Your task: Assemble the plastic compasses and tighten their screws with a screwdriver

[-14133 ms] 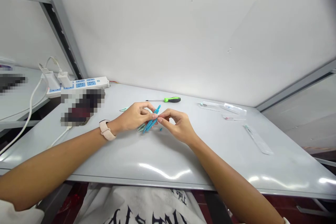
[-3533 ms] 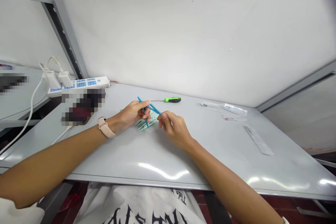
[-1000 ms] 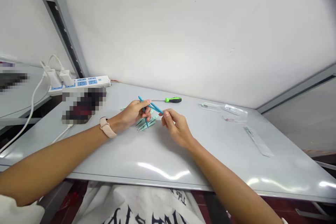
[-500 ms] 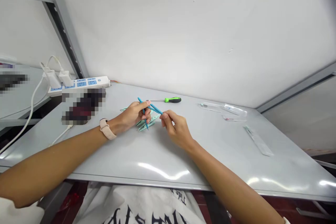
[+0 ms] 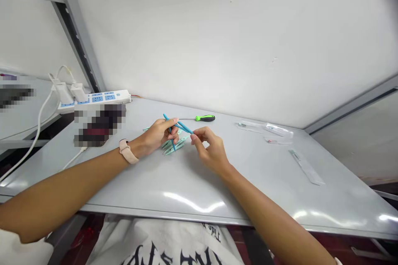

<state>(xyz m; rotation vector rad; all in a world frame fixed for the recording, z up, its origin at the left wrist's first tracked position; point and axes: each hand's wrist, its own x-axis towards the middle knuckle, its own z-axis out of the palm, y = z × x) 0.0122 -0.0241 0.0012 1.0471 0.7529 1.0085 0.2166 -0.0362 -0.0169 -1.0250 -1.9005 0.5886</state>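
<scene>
Two hands, overall: left hand (image 5: 158, 133) and right hand (image 5: 210, 150) meet over the middle of the grey metal bench (image 5: 186, 182), both on one slim blue two-legged plastic tool (image 5: 184, 126).
Change from half a second ago: right hand's outer fingers have lifted and fanned a little, and the hand sits slightly further right. Left hand and tool unmoved.
Change from fourteen seconds ago: tool's legs lay together then; now splayed in a V.
Left grip: fingers folded round the tool where the legs meet. One leg sticks up-left past the knuckles, its other end slanting down toward the bench.
Right grip: thumb and forefinger pressed together on the far tip of the other leg. Remaining fingers loosely curled, touching nothing.
Tool position: held just above the bench, over a small heap of pale green plastic tweezers (image 5: 174, 145) lying by the left fingertips.
Left wrist: pink-strapped watch (image 5: 127, 152).
Behind the hands: green-and-black-handled screwdriver (image 5: 203, 118) flat on the bench, near, not touching.
Far right: clear plastic sleeves (image 5: 273, 129), well apart.
Far left: white power strip with blue sockets (image 5: 96, 98).
</scene>
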